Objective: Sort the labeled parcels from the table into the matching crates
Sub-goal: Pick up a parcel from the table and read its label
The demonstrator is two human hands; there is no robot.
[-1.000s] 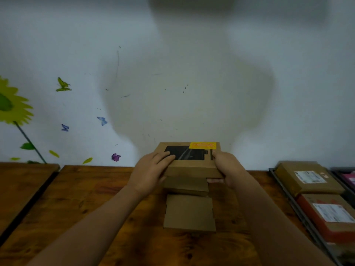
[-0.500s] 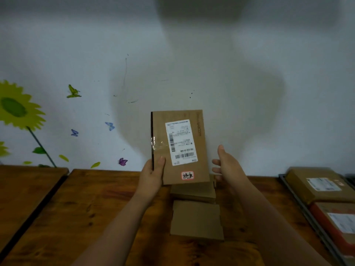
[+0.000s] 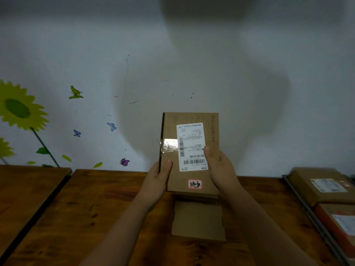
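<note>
The left hand (image 3: 159, 176) takes the parcel (image 3: 211, 135) in a curled grip at its nine o'clock edge, thumb on the face. The parcel is held upright above the wooden surface (image 3: 96, 208), with its white label (image 3: 192, 146) and red-edged tag (image 3: 195, 184) turned toward the wearer, likely for reading the destination. The right hand (image 3: 219, 169) clasps the three o'clock edge, thumb beside the label. Two flat parcels (image 3: 198, 220) lie at six o'clock below. A crate (image 3: 299, 200) holding boxes sits at four o'clock, and nothing appears to block the way to it.
</note>
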